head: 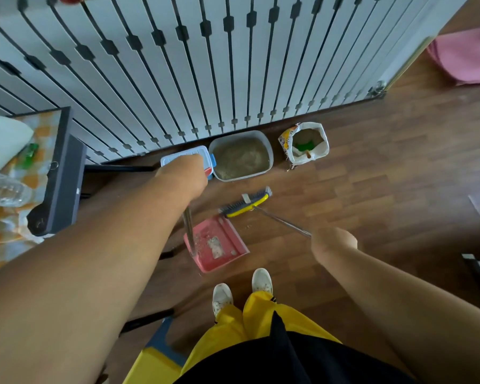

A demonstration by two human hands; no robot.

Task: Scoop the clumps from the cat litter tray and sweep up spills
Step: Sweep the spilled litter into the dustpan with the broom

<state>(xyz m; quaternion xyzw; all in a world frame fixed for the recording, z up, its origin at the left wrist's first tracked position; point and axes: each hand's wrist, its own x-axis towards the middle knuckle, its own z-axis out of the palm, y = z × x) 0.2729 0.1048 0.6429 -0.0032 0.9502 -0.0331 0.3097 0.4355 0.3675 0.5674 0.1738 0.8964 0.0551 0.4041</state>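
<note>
Nearest the person's white shoes (241, 292), a pink dustpan (219, 245) sits flat on the wood floor (372, 189), its open lip turned toward the far wall so sweepings can run straight in; pale grit and a scrap of debris already lie in it. At near left, the left hand (190, 176) grips the pan's upright metal handle (189, 231), apparently steadying it. At right, the right hand (331, 242) is curled round the long broom handle (281, 220), angling the yellow-backed broom head (247, 203) just beyond the pan's lip, where a few loose grains show on the boards. Farther off, against the railing (205, 79), the grey litter tray (241, 156) stands full of sand-coloured litter, a blue-lidded box (189, 157) touching its left side, an open litter bag (305, 144) to its right, holding something green.
</note>
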